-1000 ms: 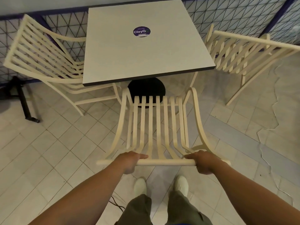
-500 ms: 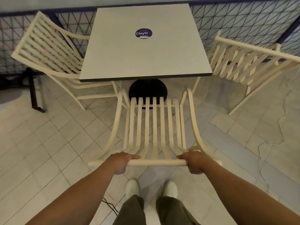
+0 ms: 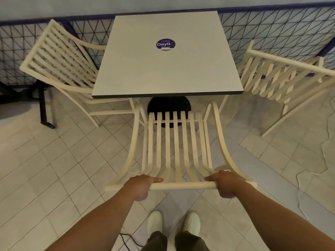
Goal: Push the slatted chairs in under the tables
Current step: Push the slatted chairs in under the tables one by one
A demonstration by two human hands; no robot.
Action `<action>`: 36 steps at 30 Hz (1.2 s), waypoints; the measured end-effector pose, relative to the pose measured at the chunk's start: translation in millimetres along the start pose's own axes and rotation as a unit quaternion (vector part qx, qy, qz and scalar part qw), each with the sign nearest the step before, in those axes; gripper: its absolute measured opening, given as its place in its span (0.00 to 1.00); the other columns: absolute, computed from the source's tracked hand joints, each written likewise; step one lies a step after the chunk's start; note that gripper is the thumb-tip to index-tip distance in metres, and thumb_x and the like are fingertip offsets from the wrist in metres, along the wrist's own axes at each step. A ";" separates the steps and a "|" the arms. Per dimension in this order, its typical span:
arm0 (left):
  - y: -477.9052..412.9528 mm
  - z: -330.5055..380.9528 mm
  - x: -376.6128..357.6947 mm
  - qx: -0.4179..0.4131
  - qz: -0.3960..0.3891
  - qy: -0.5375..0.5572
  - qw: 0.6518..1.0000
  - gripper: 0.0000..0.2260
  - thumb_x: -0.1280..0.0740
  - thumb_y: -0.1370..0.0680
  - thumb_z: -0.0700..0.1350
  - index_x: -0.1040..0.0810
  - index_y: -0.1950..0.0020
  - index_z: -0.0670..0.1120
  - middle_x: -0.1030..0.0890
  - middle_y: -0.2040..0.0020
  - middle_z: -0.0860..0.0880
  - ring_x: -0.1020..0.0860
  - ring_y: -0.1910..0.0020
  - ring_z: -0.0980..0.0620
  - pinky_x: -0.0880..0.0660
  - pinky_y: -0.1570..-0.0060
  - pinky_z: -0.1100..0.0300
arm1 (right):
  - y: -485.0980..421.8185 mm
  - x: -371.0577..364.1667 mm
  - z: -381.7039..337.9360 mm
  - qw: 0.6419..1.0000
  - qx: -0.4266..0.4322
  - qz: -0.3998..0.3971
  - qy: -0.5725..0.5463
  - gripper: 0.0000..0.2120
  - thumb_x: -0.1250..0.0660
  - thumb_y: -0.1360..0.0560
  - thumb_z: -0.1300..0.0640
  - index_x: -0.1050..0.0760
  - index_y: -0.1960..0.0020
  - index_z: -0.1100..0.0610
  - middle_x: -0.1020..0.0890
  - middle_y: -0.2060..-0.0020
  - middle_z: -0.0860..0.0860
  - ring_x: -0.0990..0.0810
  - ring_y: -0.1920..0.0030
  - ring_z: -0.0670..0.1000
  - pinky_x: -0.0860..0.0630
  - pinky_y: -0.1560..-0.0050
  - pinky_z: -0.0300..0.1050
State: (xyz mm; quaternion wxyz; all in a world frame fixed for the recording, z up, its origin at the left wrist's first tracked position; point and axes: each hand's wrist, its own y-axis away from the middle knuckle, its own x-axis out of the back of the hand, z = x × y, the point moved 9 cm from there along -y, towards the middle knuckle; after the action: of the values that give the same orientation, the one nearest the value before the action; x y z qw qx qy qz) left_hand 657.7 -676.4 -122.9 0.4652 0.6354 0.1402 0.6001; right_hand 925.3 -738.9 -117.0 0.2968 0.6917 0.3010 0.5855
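Fingers of both our hands wrap the chair's top rail; its seat front sits just short of the counter edge. Side chairs look partly tucked; this one remains to push.

Café or food-court seating corner, by the look of it.

Small square pedestal worktop with a round purple "ClayGo" sticker stuck in the middle, ringed on three sides by matching cream slatted chairs. Pale tiled floor underfoot, with a black wire-mesh barrier edged in purple closing off the far side. Leg of a neighbouring table just showing at left.
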 end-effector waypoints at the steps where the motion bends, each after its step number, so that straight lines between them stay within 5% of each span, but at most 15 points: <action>1: -1.4 -0.7 0.9 0.002 -0.001 0.001 1.000 0.40 0.37 0.23 0.32 0.43 0.23 0.70 0.24 0.36 0.48 0.21 0.46 0.46 0.23 0.52 0.53 | -1.4 2.0 0.3 1.000 0.002 0.001 0.002 0.33 0.34 0.24 0.63 0.37 0.23 0.41 0.24 0.36 0.50 0.23 0.40 0.52 0.27 0.40 0.45; 13: -12.9 -11.1 20.3 0.014 0.007 0.010 1.000 0.38 0.39 0.23 0.36 0.42 0.25 0.73 0.24 0.36 0.51 0.21 0.47 0.48 0.23 0.54 0.55 | -19.4 23.4 5.0 1.000 0.010 0.008 -0.018 0.34 0.32 0.25 0.63 0.35 0.25 0.41 0.23 0.38 0.49 0.22 0.42 0.52 0.25 0.40 0.47; 19: -8.7 -19.3 18.1 0.013 -0.006 0.015 1.000 0.38 0.38 0.23 0.36 0.43 0.25 0.73 0.26 0.34 0.50 0.22 0.48 0.48 0.23 0.53 0.55 | -16.3 22.7 11.8 0.999 0.005 0.011 -0.045 0.32 0.31 0.28 0.54 0.33 0.26 0.39 0.21 0.39 0.47 0.21 0.43 0.51 0.24 0.40 0.47; 31: -15.0 -25.3 26.1 0.009 0.029 -0.005 1.000 0.41 0.37 0.23 0.31 0.41 0.24 0.72 0.24 0.39 0.50 0.21 0.50 0.47 0.27 0.59 0.56 | -30.4 23.7 14.9 0.999 -0.010 0.036 -0.011 0.34 0.32 0.25 0.62 0.35 0.25 0.37 0.23 0.38 0.48 0.22 0.42 0.51 0.24 0.39 0.48; 36: -25.3 -32.3 39.8 0.012 0.029 -0.007 0.999 0.41 0.37 0.23 0.31 0.41 0.24 0.72 0.24 0.40 0.50 0.21 0.50 0.47 0.22 0.54 0.54 | -41.4 33.1 15.4 0.999 -0.009 0.041 -0.011 0.34 0.33 0.26 0.62 0.35 0.25 0.38 0.22 0.39 0.48 0.22 0.44 0.51 0.24 0.40 0.48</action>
State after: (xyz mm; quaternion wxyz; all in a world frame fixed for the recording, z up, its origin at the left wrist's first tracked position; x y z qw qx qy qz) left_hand 648.1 -620.1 -121.8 0.4410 0.6490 0.1257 0.6071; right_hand 942.1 -687.9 -129.8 0.2818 0.7072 0.2639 0.5923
